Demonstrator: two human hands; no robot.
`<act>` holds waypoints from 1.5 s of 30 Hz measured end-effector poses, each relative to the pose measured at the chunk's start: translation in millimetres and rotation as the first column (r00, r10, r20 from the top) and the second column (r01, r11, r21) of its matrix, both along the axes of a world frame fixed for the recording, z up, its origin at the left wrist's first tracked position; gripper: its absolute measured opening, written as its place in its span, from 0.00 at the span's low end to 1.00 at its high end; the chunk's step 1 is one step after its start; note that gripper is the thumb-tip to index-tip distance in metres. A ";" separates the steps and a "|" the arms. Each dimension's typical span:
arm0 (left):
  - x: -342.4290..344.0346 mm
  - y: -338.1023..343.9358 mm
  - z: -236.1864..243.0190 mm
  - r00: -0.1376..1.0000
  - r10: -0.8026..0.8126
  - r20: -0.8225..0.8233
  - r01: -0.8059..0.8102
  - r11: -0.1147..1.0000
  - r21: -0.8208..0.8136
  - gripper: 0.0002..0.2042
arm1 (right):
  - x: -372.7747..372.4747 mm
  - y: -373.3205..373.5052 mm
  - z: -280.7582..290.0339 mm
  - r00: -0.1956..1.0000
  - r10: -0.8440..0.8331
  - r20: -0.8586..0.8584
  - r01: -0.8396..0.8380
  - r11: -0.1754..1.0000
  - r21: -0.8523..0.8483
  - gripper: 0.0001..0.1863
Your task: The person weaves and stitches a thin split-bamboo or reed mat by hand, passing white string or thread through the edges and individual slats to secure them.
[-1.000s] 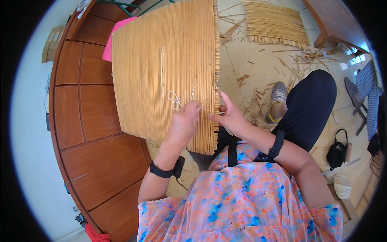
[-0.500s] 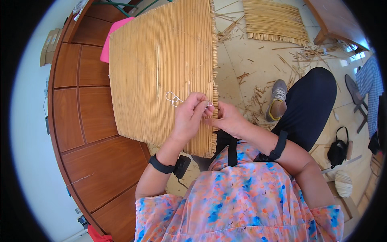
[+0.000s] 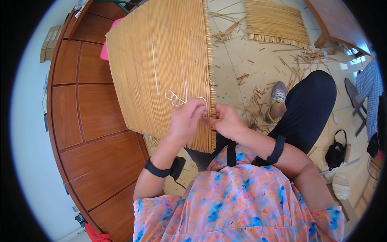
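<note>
A large mat of thin straw-coloured reeds (image 3: 161,60) stands before me, its ragged bound edge on the right. A looped white string (image 3: 175,98) lies on it, running to the fingers of my left hand (image 3: 187,119), which are pinched on the string near that edge and slightly blurred. My right hand (image 3: 225,123) holds the mat's right edge just below and right of my left fingertips, its fingers curled round the reeds and partly hidden.
A wooden panelled furniture piece (image 3: 96,169) fills the left, with pink plastic (image 3: 104,50) behind the mat. Another reed mat (image 3: 274,22) and scattered offcuts (image 3: 254,97) lie on the floor beside my leg (image 3: 310,105). A wooden table (image 3: 334,20) and black bag (image 3: 335,155) are at right.
The mat has shifted slightly left. My left fingers moved right onto the string by the edge, then slightly back with some string drawn up. My right hand has lowered its raised fingers onto the edge.
</note>
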State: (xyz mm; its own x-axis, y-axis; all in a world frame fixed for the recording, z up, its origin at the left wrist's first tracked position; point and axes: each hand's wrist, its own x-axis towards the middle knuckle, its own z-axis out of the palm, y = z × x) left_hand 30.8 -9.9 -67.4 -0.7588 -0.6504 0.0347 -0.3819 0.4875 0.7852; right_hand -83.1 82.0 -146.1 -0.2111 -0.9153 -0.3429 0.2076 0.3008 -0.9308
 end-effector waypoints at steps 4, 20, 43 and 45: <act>34.2 -37.3 46.7 0.992 0.115 0.047 -0.086 0.907 -0.413 0.05 | 3.8 -0.6 -16.5 0.988 -0.092 0.122 0.100 0.994 -0.055 0.10; 24.0 4.9 30.0 0.945 -0.029 0.325 0.090 0.981 -0.173 0.08 | -5.5 6.9 10.0 0.999 -0.019 -0.028 0.020 0.999 0.043 0.07; 5.4 -1.2 42.2 0.862 -0.140 0.487 0.220 0.969 -0.112 0.14 | 2.3 13.9 -11.2 0.999 -0.007 0.036 0.008 1.000 -0.026 0.09; 4.2 -1.4 43.0 0.856 -0.142 0.496 0.225 0.968 -0.111 0.14 | 5.1 13.8 -17.2 0.997 -0.040 0.064 0.044 0.997 -0.066 0.09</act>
